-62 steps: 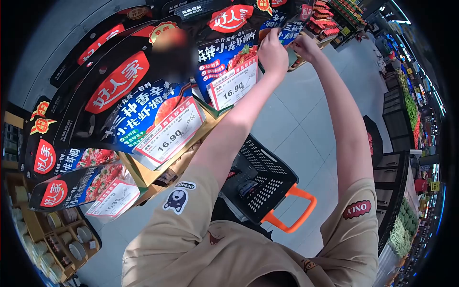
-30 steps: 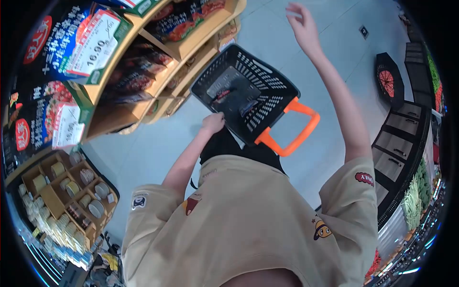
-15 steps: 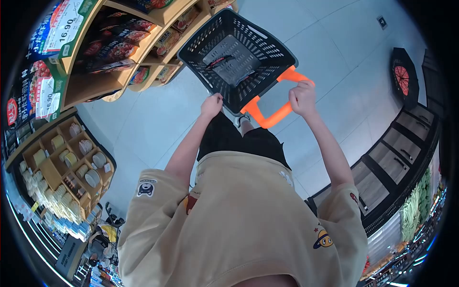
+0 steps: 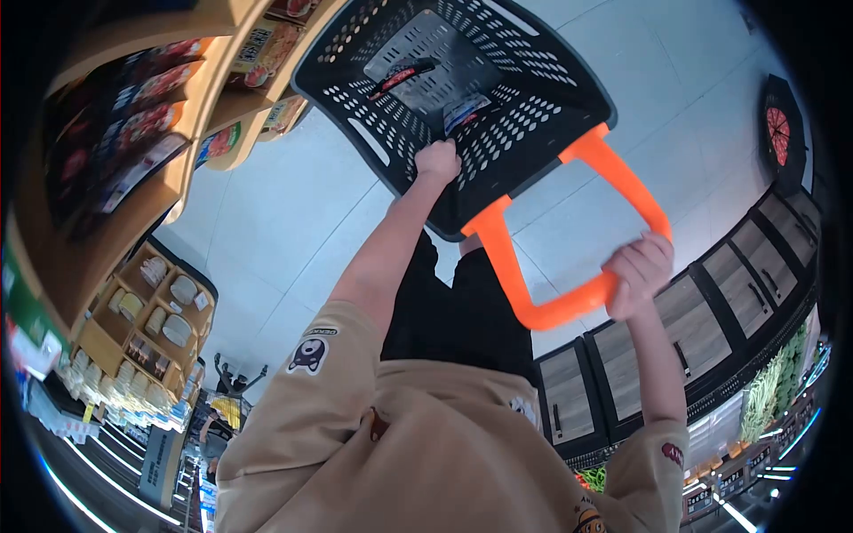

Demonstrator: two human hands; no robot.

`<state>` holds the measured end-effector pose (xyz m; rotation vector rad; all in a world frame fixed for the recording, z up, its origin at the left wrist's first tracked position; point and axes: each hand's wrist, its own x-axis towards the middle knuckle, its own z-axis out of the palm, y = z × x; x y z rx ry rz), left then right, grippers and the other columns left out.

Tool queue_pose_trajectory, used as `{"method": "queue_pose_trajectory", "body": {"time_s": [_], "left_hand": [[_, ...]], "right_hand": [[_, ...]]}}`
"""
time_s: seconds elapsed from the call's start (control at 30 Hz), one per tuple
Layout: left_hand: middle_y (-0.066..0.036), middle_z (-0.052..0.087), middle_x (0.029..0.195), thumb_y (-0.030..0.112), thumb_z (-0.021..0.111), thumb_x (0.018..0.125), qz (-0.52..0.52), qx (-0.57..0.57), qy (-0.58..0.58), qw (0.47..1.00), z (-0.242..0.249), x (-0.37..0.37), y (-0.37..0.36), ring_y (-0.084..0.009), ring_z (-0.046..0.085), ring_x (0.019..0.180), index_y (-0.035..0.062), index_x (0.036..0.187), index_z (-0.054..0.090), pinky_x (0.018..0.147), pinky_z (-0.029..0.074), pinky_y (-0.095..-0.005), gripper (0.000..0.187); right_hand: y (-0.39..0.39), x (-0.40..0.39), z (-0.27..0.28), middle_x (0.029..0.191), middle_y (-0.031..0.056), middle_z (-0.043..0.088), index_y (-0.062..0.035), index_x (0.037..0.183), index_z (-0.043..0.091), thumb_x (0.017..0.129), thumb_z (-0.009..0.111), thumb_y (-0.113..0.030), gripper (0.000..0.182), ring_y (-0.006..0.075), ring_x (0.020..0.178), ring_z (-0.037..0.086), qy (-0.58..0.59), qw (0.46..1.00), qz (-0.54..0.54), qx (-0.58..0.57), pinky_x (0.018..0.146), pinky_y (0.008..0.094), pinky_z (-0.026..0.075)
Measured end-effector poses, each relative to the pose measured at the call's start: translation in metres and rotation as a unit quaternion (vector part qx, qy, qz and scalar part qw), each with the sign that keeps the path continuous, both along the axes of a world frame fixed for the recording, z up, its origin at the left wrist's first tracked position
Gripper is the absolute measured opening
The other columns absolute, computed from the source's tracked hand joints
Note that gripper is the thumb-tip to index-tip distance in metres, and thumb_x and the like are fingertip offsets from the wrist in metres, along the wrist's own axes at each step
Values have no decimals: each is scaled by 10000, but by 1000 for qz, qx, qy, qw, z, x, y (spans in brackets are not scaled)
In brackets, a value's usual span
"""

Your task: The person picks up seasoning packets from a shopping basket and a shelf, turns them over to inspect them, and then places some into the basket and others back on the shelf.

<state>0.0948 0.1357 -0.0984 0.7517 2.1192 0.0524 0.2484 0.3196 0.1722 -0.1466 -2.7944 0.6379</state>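
A black shopping basket with perforated walls hangs tilted in front of me, its open top facing up towards me. My right hand is closed around the corner of its orange handle. My left hand reaches over the rim into the near end of the basket, fingers curled into a fist. Whatever those fingers hold, if anything, is hidden. Deeper inside lie a dark item with a red stripe and a small white-and-blue package, partly behind my left hand.
On the left, a wooden shelf carries bagged food. Below it, a compartment rack holds bowls and cups. Dark cabinets curve along the right beneath green vegetables. A black thing with a red pattern stands at far right.
The basket has come up closer to me. My left hand has gone from the basket's near-left rim to inside it. My right hand has lowered with the handle, which has swung towards me.
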Motion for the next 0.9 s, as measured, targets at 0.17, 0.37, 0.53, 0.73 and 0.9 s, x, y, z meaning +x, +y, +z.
{"method": "queue_pose_trajectory", "body": {"time_s": [0.17, 0.37, 0.53, 0.73, 0.9], "left_hand": [[-96, 569, 989, 331, 508, 723, -48, -147, -37, 987, -104, -4, 26, -251, 552, 916, 98, 981, 560, 738, 445, -349, 351], [-51, 597, 931, 285, 523, 729, -128, -177, 46, 975, -186, 1, 39, -220, 557, 910, 134, 887, 610, 717, 438, -324, 235], [-81, 613, 859, 130, 463, 736, -90, -111, 12, 990, -150, -8, 35, -234, 587, 834, 115, 828, 629, 683, 461, -332, 189], [-148, 596, 753, 103, 442, 744, 13, 11, 69, 997, -59, -31, 27, -299, 586, 733, 55, 789, 604, 651, 467, -389, 175], [-182, 548, 659, 108, 508, 755, 118, 305, 116, 938, 50, -47, 0, -326, 556, 666, 2, 710, 549, 582, 442, -375, 123]], "right_hand": [[-1, 11, 4, 516, 14, 495, -104, 570, 535, 719, 281, -265, 336, 143, 541, 497, -120, 993, -4, 18, 757, 323, 331], [-6, 19, 1, 487, -16, 470, -114, 561, 526, 765, 239, -291, 394, 109, 502, 490, -178, 983, -25, 32, 775, 290, 293], [-10, 24, -4, 477, 19, 459, -97, 530, 525, 730, 261, -275, 376, 163, 538, 486, -134, 990, -41, 7, 772, 338, 307], [-7, 6, 2, 488, 20, 473, -106, 493, 494, 622, 348, -267, 252, 168, 499, 460, -76, 996, -44, 7, 676, 314, 365], [-10, -5, 7, 452, 20, 431, -105, 455, 448, 565, 381, -237, 186, 187, 458, 415, 2, 999, -38, 1, 665, 298, 375]]}}
